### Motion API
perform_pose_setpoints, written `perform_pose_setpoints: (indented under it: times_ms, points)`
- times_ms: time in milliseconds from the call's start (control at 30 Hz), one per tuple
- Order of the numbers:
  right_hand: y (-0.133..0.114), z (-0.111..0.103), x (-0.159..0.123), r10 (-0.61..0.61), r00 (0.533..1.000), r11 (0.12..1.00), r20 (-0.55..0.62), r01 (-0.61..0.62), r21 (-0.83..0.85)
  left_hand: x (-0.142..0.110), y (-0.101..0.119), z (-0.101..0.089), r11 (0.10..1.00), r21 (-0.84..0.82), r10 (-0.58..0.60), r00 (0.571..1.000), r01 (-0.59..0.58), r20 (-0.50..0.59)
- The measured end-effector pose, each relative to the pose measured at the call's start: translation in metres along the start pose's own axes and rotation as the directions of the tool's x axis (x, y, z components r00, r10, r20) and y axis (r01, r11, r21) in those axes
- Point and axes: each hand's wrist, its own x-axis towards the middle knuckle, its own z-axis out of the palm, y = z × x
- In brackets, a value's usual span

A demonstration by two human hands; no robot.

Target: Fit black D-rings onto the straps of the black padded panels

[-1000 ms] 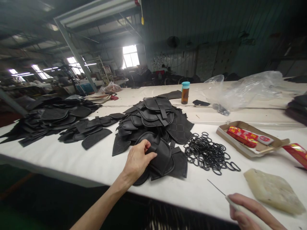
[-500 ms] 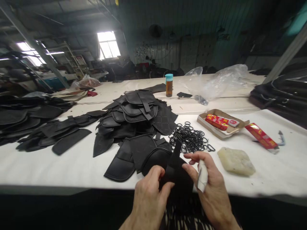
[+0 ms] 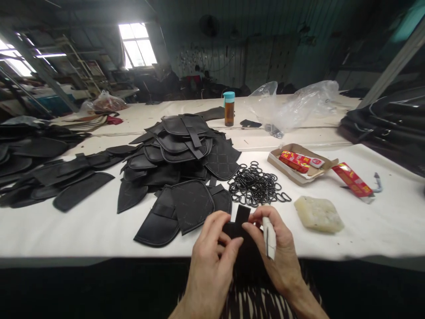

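In the head view, the black piece (image 3: 248, 254) is at the front edge of the table (image 3: 99, 235), its lower part over the lap and its short strap pointing toward the far side. The left hand (image 3: 210, 252) is half curled, thumb and fingers closed on the piece's left side. The right hand (image 3: 282, 248) has thumb and forefinger nearly together at the strap, and its palm grips a pale handle (image 3: 269, 239). Beyond the hands lie black rings (image 3: 255, 184); toward the table's right end, a yellowish block (image 3: 318, 215) sits nearer the front edge than an open carton (image 3: 299, 178)
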Motion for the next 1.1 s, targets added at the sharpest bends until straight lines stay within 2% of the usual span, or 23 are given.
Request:
perform_pose_setpoints:
  times_ms: [100, 200, 300, 367, 433, 500, 567, 633, 833, 967, 1100]
  points:
    - [0.006, 0.003, -0.007, 0.015, 0.999, 1.0, 0.043, -0.016, 0.024, 0.014, 0.013, -0.002, 0.96, -0.182, -0.173, 0.962, 0.213, 0.212]
    - [0.011, 0.004, -0.013, 0.035, 0.995, 0.999, 0.092, -0.037, 0.02, 0.022, 0.008, 0.0, 0.918, -0.264, -0.218, 0.933, 0.295, 0.286]
    - [0.014, -0.001, -0.012, 0.025, 0.992, 1.0, 0.126, -0.024, -0.004, 0.026, -0.007, 0.004, 0.864, -0.372, -0.263, 0.934, 0.339, 0.24]
    - [0.014, -0.007, -0.005, 0.004, 0.995, 0.999, 0.101, 0.0, -0.037, 0.028, -0.016, 0.005, 0.815, -0.463, -0.288, 0.936, 0.35, 0.202]
    - [0.016, -0.011, 0.006, -0.042, 0.997, 0.987, 0.069, 0.053, -0.153, 0.03, -0.022, 0.006, 0.771, -0.528, -0.309, 0.935, 0.355, 0.177]
    - [0.019, -0.012, 0.02, -0.133, 0.987, 0.927, 0.084, 0.155, -0.341, 0.03, -0.025, 0.004, 0.758, -0.543, -0.313, 0.932, 0.361, 0.183]
    - [0.023, -0.009, 0.034, -0.221, 0.962, 0.834, 0.161, 0.272, -0.481, 0.029, -0.027, 0.003, 0.775, -0.526, -0.294, 0.936, 0.351, 0.191]
    - [0.028, -0.002, 0.047, -0.26, 0.936, 0.769, 0.238, 0.35, -0.536, 0.027, -0.029, 0.001, 0.806, -0.496, -0.269, 0.946, 0.324, 0.18]
    - [0.032, 0.016, 0.066, -0.275, 0.867, 0.618, 0.415, 0.49, -0.614, 0.026, -0.03, 0.001, 0.87, -0.419, -0.245, 0.965, 0.26, 0.091]
    - [0.029, 0.02, 0.071, -0.293, 0.835, 0.57, 0.467, 0.544, -0.616, 0.029, -0.031, 0.0, 0.879, -0.4, -0.248, 0.965, 0.261, 0.085]
    - [0.03, 0.019, 0.072, -0.328, 0.833, 0.597, 0.446, 0.549, -0.585, 0.032, -0.034, -0.002, 0.887, -0.375, -0.24, 0.962, 0.271, 0.128]
